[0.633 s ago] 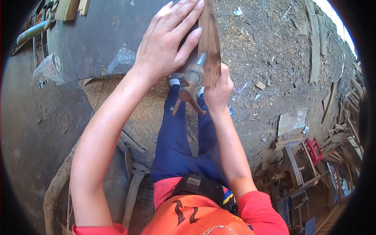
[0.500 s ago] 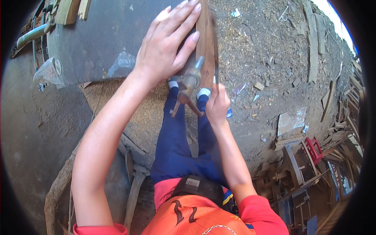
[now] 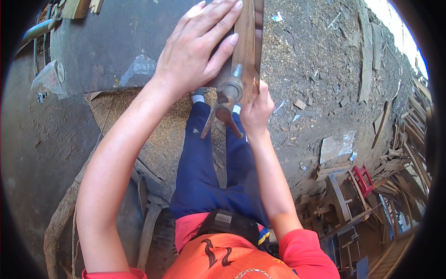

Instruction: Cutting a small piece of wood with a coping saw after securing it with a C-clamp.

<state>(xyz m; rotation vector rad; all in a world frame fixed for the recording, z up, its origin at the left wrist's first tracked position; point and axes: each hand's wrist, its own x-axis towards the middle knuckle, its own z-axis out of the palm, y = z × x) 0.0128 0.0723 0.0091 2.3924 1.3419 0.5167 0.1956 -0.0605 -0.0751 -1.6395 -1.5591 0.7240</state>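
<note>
"Checking our setup: where is the wood [image 3: 245, 46]?"

"At 12 o'clock from our waist, along the right edge of the table [image 3: 111, 51], which spreads toward 11 o'clock."

"State of our left hand [image 3: 195, 51]?"

"Fingers extended, grasping nothing; we rest it palm down, fingertips and thumb at the wood's left edge."

"And our right hand [image 3: 257, 111]?"

"Clenched beside the wood's near end, around the lower end of a thin, dark blade [image 3: 259, 32] pointing to 12 o'clock."

"Between our wrists?"

"A metal screw [image 3: 231, 88], its legs splayed toward 5 and 7 o'clock."
</note>
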